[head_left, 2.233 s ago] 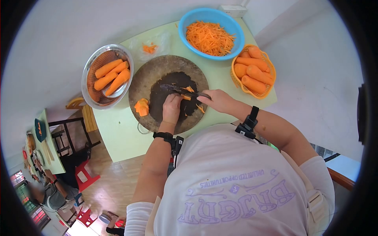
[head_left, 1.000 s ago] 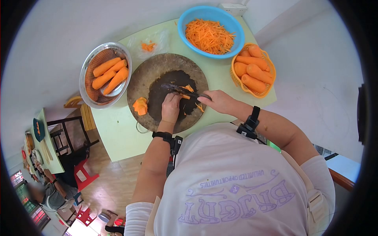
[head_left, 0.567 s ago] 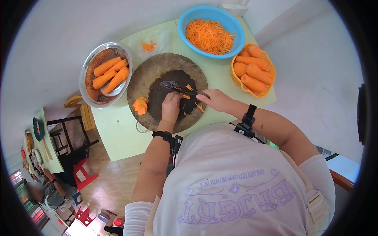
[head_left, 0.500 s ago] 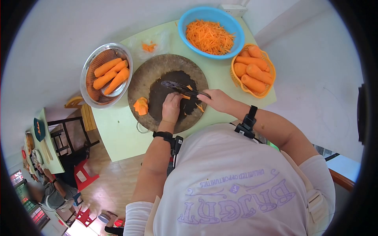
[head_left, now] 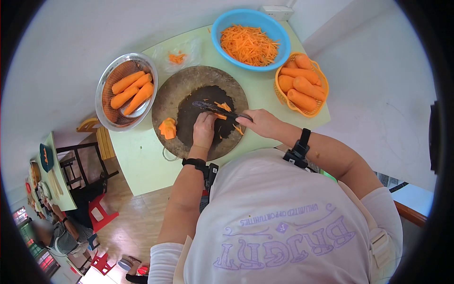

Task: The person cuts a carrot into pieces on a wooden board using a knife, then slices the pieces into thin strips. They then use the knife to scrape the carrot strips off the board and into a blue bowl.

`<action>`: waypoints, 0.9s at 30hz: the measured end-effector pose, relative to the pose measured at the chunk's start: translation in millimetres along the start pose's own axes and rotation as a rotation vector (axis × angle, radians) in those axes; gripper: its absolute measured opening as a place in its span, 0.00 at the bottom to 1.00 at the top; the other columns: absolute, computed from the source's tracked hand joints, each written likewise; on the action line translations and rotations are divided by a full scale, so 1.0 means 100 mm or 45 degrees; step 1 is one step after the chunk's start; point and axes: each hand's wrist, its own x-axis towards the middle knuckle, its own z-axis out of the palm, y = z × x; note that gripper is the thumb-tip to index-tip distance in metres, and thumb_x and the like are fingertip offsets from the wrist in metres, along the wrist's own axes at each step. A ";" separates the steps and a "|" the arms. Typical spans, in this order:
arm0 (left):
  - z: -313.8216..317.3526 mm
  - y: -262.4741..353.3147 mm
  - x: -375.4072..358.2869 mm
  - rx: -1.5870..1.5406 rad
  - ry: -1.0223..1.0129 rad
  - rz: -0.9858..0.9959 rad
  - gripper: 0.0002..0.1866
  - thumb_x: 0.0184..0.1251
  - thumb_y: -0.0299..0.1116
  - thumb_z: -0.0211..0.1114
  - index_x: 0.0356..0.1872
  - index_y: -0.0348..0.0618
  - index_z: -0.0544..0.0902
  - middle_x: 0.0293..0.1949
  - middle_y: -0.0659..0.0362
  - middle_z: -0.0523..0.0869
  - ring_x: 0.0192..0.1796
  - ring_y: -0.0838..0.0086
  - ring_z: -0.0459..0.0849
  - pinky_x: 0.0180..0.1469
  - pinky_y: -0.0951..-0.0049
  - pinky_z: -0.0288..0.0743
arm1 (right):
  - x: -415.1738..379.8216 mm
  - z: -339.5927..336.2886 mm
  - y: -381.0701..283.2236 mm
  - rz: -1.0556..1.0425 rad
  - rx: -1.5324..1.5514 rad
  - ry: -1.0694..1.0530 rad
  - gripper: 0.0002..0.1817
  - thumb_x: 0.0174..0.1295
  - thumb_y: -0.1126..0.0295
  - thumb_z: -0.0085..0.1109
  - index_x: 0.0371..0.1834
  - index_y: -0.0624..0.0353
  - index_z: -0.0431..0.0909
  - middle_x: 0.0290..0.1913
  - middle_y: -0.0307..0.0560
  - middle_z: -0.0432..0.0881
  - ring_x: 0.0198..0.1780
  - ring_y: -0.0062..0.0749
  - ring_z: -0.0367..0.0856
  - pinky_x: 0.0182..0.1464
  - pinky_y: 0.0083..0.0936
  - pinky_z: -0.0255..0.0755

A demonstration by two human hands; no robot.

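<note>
My right hand (head_left: 261, 122) is closed round the handle of a dark knife (head_left: 218, 109), whose blade lies over the round wooden chopping board (head_left: 165, 99). Beside the blade, the bent fingers of my left hand (head_left: 204, 130) press on a small carrot piece (head_left: 220, 116). Thin carrot strips (head_left: 223, 106) lie on the far side of the blade, and a few more are near the board's right edge. A stack of carrot slices (head_left: 168, 128) rests at the board's left edge.
A metal colander (head_left: 100, 102) with several carrots stands left. Behind the board are a plastic bag (head_left: 191, 49) with carrot bits and a blue basin (head_left: 216, 35) of shredded carrot. A yellow basket (head_left: 279, 92) of carrots stands right. Another person (head_left: 66, 236) is at a table far left.
More carrot strips now show beyond the blade. The knife and both hands have barely moved, and the whole view has shifted slightly.
</note>
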 end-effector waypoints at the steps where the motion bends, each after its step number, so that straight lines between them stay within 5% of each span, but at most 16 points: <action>1: 0.00 0.00 0.00 -0.002 -0.001 0.000 0.05 0.56 0.20 0.65 0.34 0.38 0.83 0.38 0.54 0.84 0.43 0.58 0.84 0.45 0.64 0.79 | 0.00 0.00 0.00 -0.019 -0.002 0.005 0.27 0.72 0.46 0.49 0.40 0.64 0.79 0.26 0.61 0.79 0.30 0.52 0.79 0.38 0.39 0.73; 21: 0.00 0.01 0.02 0.008 0.024 0.029 0.04 0.57 0.20 0.65 0.33 0.38 0.82 0.37 0.53 0.84 0.42 0.58 0.84 0.44 0.64 0.79 | 0.09 0.02 -0.01 -0.048 -0.021 0.015 0.28 0.72 0.45 0.48 0.38 0.66 0.78 0.24 0.62 0.78 0.29 0.53 0.78 0.37 0.40 0.72; 23: 0.00 0.01 0.01 0.010 0.028 0.029 0.04 0.57 0.20 0.65 0.33 0.38 0.82 0.37 0.53 0.84 0.42 0.58 0.84 0.44 0.64 0.79 | 0.12 0.01 -0.05 0.008 -0.068 -0.040 0.29 0.70 0.43 0.48 0.45 0.62 0.81 0.32 0.63 0.83 0.38 0.57 0.82 0.43 0.44 0.74; 27: 0.01 0.00 0.00 0.029 0.034 0.028 0.05 0.56 0.20 0.66 0.33 0.39 0.82 0.37 0.54 0.84 0.43 0.58 0.84 0.45 0.64 0.79 | 0.14 0.07 0.01 -0.013 -0.077 0.021 0.29 0.70 0.43 0.48 0.46 0.62 0.81 0.32 0.62 0.83 0.39 0.57 0.82 0.44 0.44 0.74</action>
